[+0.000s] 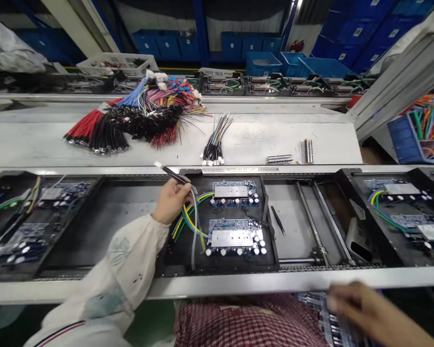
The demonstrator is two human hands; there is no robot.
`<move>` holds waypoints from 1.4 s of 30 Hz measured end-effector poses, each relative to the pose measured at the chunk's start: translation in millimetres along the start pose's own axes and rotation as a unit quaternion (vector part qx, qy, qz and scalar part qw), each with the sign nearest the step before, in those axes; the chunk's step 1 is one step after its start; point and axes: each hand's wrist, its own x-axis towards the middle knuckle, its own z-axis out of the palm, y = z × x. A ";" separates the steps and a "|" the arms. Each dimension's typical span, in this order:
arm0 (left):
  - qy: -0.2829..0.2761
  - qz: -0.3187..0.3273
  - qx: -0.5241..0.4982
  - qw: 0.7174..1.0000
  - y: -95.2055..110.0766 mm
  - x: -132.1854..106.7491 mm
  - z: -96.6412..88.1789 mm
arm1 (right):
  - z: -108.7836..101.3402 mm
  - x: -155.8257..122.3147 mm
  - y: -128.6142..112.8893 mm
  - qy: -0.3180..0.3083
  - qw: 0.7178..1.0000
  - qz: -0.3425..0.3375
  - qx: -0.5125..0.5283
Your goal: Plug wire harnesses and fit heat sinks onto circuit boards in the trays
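A left hand (170,201), fingers (183,193) clenched around a slim black pen (175,173), hovers over yellow and green wires (190,217) beside a circuit board (235,194).

two hands (171,200), six circuit boards (234,194)

The black tool (175,174) ends hidden in the left hand (170,200); right of that grip, the right hand (365,308) blurs over an unreadable object (332,320) cut off below
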 end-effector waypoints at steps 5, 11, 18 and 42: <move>0.023 0.034 -0.031 0.999 -19.6 -1.6 1.1 | 7.7 93.3 -3.9 -0.004 1.000 -0.020 0.003; 0.017 -0.037 -0.063 0.997 -19.8 -7.1 24.7 | 4.1 130.4 21.0 -0.046 0.998 -0.026 -0.035; -0.063 -0.137 -0.115 0.982 -12.9 3.7 43.9 | -8.4 210.2 -66.0 -0.162 0.974 -0.100 0.120; -0.056 -0.104 -0.076 0.990 1.9 40.5 -1.0 | 64.3 314.3 -76.9 0.015 0.992 -0.110 0.061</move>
